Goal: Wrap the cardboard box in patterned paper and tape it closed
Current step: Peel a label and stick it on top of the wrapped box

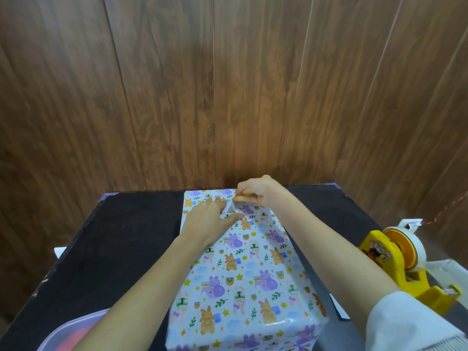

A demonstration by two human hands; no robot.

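Wrapped over its top and near end already: cardboard box [243, 279], hidden under patterned paper [274, 236], lying in the centre and lower middle of the frame on the black counter [114, 236], long axis running from the bottom edge up toward the wooden wall [228, 84]. Both hands at the far end of the box, in the upper middle of the frame, working on what looks like the last open end. Left hand [209, 219] laid flat on the paper there, fingers straight and close together, thumb stretched toward the right, pressing the fold down. Right hand [255, 191] just beyond it and to the right, fingers curled, pinching the tip of a small paper flap [231, 207] standing up between the two hands; possibly a strip of tape pinched as well, too small to tell. Judged as the closing fold of the far end, not yet taped. Deciding the coming move: that flap, directly beneath the right fingers and just ahead of the left fingertips, to be drawn down across the box's short axis. Yellow tape dispenser [395, 259] at the right edge of the frame, well apart from the flap, nearer the right arm, so probably fetched from that side with the left hand pressing.
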